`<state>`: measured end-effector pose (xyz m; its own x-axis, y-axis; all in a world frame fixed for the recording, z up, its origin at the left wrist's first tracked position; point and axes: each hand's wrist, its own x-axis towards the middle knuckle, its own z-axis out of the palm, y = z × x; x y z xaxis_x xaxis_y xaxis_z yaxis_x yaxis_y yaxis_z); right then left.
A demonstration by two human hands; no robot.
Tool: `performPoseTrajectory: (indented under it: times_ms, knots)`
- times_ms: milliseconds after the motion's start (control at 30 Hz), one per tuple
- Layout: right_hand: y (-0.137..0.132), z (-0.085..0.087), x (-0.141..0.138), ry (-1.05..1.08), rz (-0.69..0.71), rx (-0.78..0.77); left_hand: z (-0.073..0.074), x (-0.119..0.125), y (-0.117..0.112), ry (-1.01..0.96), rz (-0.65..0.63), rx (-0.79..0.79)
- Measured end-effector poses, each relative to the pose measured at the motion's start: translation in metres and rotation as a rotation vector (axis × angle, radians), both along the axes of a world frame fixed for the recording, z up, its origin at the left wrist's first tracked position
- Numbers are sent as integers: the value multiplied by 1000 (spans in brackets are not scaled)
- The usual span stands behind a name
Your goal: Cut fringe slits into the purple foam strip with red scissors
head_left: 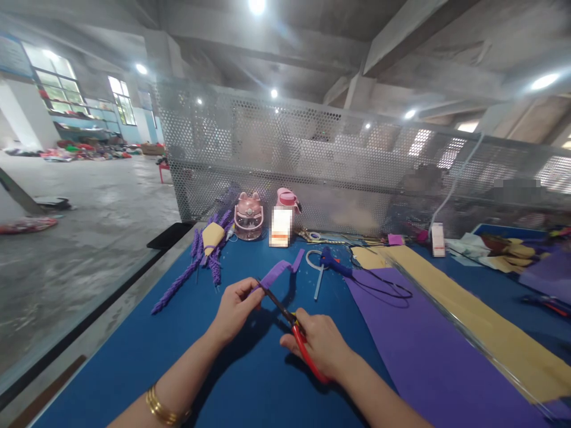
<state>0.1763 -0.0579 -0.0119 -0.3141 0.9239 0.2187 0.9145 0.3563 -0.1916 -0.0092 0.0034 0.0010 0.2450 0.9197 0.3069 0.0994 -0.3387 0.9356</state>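
Note:
Between its thumb and fingers my left hand (238,304) pinches one end of a purple strip (277,272), which rises and curls away to the right. My right hand (322,342) grips red-handled scissors (307,356). Their dark blades reach up and left to the strip, right beside my left fingertips. Whether the blades have cut into it, I cannot tell. Beyond my hands a dark blue glue gun (333,261) lies on its side with a clear glue stick (319,282) near it. Purple flower-like stems with a yellow wrap (213,238) lie to the left.
The blue table (187,345) ends at the left along a ledge. Large purple sheet (410,339) and yellow sheet (473,315) cover its right side. A pink clear container (248,217) stands before a perforated metal screen (285,154). The gun's black cord (388,285) crosses the purple sheet.

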Motion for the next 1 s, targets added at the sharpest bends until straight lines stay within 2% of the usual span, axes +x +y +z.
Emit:
performPoseTrajectory:
  times_ms: [467, 1000]
  knots:
    - [1, 1, 2, 38, -12, -39, -2, 0, 1, -11, -25, -2]
    - [-1, 0, 0, 35, -32, -1, -4, -2, 3, -13, -68, -34]
